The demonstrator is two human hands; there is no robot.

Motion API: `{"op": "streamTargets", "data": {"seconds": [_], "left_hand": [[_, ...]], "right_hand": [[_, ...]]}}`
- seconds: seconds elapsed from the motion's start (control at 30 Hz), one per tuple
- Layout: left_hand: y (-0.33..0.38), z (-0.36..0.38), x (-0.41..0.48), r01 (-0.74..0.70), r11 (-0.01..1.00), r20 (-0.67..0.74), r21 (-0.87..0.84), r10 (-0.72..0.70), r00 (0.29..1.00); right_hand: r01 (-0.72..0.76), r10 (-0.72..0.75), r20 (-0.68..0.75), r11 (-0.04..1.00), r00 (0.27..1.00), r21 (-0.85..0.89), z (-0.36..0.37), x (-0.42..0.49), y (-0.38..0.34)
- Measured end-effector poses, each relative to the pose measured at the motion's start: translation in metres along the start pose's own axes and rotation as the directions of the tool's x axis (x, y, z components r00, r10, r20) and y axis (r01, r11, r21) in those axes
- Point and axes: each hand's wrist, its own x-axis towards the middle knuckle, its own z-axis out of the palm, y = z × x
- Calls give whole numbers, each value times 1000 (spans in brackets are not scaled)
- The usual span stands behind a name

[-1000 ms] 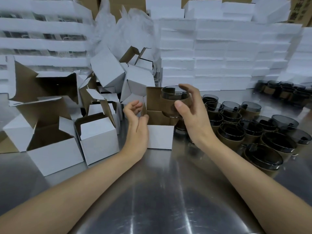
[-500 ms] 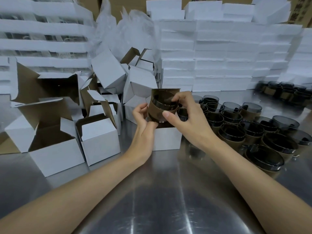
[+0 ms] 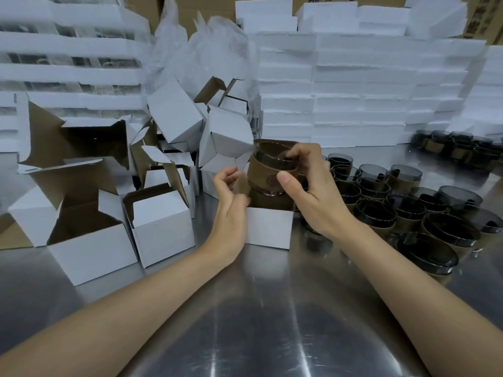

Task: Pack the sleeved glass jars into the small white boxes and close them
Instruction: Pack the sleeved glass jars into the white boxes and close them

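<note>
Steel table (image 3: 258,308), wall of white foam slabs (image 3: 340,104) behind, spare open boxes (image 3: 160,221) at left, waiting jars (image 3: 378,210) at right. Centre: small white box (image 3: 269,227), flaps up, w/ one sleeved glass jar (image 3: 269,175) tilted just above its mouth, not yet in. My right grip (image 3: 313,191) is curled round the jar, thumb on sleeve, fingers over rim. My left grip (image 3: 231,202), fingers curled, holds the box's left flap aside. Step: loading. Next, I reckon: level jar, lower straight, fold flaps.
</note>
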Motion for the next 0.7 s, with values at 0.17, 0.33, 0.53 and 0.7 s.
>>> {"op": "streamTargets", "data": {"seconds": [0.17, 0.33, 0.53, 0.7], "left_hand": [[-2, 0, -1, -32, 998, -18, 57, 33, 999], [-2, 0, -1, -43, 997, 29, 56, 41, 999], [-2, 0, -1, -40, 997, 48, 73, 36, 998], [-2, 2, -2, -56, 992, 52, 116, 50, 997]], "right_hand": [[-49, 72, 105, 976, 992, -211, -7, 2, 5], [-112, 141, 151, 976, 978, -185, -7, 4, 4], [-90, 159, 264, 962, 951, -257, -7, 4, 5], [-57, 69, 176, 995, 982, -76, -5, 4, 2]]}}
